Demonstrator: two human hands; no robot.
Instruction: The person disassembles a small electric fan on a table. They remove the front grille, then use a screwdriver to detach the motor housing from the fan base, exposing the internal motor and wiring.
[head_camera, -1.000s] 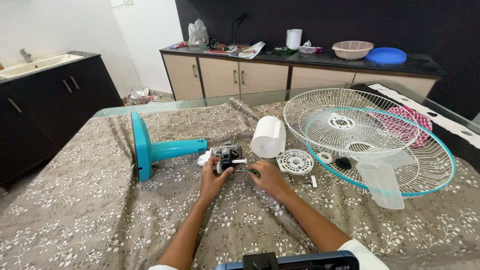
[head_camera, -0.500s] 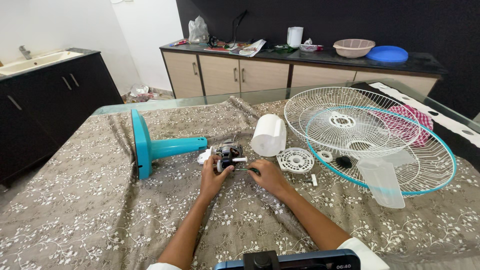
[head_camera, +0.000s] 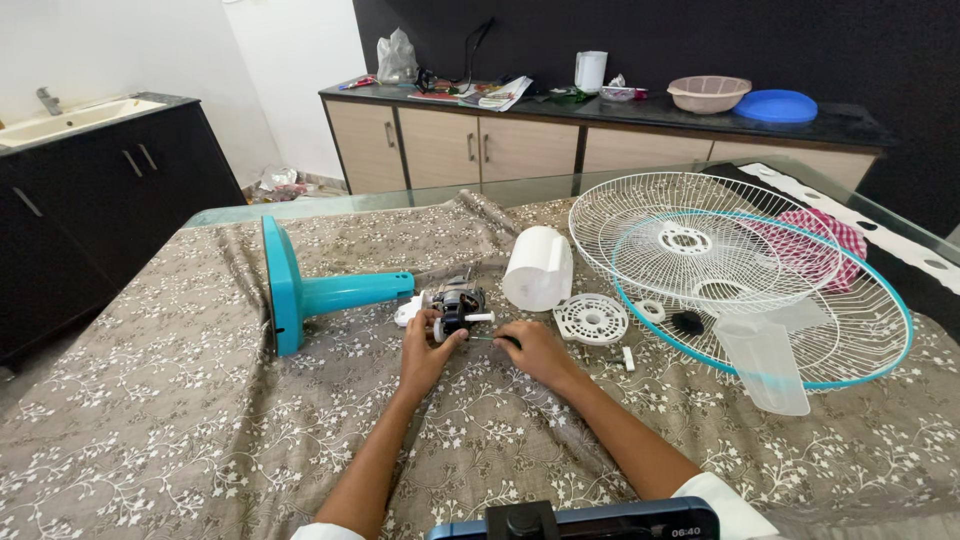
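We work near the middle of a table (head_camera: 120, 400) draped in a brown flowered cloth (head_camera: 200, 440); its glass edge shows at twelve o'clock, beyond the parts. The widest open cloth lies from six to nine o'clock of our hands. At ten o'clock the teal fan stand (head_camera: 325, 295) lies on its side, its neck ending just beside the fan motor (head_camera: 455, 305). At one o'clock lies a white motor cover (head_camera: 537, 270); at three o'clock, a white round vent plate (head_camera: 590, 320). Further right, the white wire guards (head_camera: 735, 265) with a teal rim fill that side, a clear fan blade (head_camera: 765, 365) resting on them.

Our left hand (head_camera: 425, 355) is curled around the motor's near end, thumb and fingers pressed against it, holding it on the cloth. Our right hand (head_camera: 535, 352) is closed on a thin screwdriver (head_camera: 490, 340) with a green handle, its tip pointing at nine o'clock into the motor. The two hands sit near each other, not touching.
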